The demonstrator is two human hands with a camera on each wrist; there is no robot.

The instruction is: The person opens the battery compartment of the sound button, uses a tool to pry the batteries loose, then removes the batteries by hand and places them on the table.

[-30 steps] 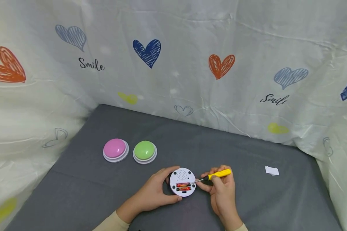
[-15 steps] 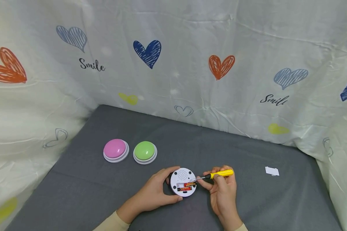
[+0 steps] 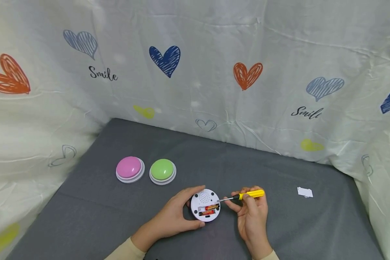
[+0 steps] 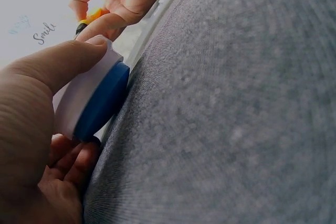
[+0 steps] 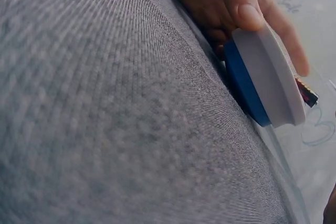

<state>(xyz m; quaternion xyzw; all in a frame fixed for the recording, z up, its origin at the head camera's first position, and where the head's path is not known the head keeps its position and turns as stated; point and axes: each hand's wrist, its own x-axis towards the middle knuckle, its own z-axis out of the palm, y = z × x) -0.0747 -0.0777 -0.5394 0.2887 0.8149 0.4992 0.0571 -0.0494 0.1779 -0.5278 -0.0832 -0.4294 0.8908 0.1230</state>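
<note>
My left hand [image 3: 172, 213] grips a round push button [image 3: 204, 196] by its rim, thumb on the near side and fingers on the far side. Its white underside faces up, and the blue dome [image 4: 106, 100] points down toward the cloth. In the open battery slot lie two red-and-black batteries. The upper battery [image 3: 212, 207] is askew; in the right wrist view its end [image 5: 308, 94] sticks out above the base. My right hand [image 3: 253, 218] holds a yellow-handled screwdriver [image 3: 252, 194], whose metal tip is at the underside's right edge, just above that battery.
A pink button [image 3: 129, 167] and a green button [image 3: 162, 169] stand dome up on the grey cloth [image 3: 234, 166] at the left. Farther right lies a small white piece [image 3: 304, 192]. A white curtain [image 3: 201, 43] printed with hearts rises behind and at both sides.
The upper battery has come out of its flat seat, sliding right and tilting up. The screwdriver has drawn back slightly to the right with my right hand. My left hand has kept its grip.
</note>
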